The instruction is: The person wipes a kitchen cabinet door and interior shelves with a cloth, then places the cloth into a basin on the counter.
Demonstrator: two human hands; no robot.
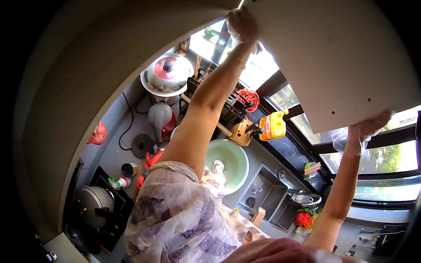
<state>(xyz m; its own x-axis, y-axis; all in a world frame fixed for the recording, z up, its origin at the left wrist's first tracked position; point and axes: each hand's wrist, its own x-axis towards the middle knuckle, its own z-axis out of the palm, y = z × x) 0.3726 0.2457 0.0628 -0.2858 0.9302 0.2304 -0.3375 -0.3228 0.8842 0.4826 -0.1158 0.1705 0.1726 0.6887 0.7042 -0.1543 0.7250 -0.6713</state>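
Observation:
A large white cabinet door (333,65) with two small dark spots fills the upper right. My left hand (242,27), in a clear plastic glove, reaches up and is closed at the door's upper left edge, beside the curved light frame. Its fingertips are partly hidden. My right hand (369,126), also in a clear glove, grips the lower edge near the two spots. Both arms are stretched out, well above the counter.
Below stand a lidded steel pot (166,75), a red and grey kettle (161,118), a pale green basin (237,164), a knife block (242,131) and a yellow jug (272,126). A steel sink (267,190) is right of the basin; a stove pot (94,204) stands lower left.

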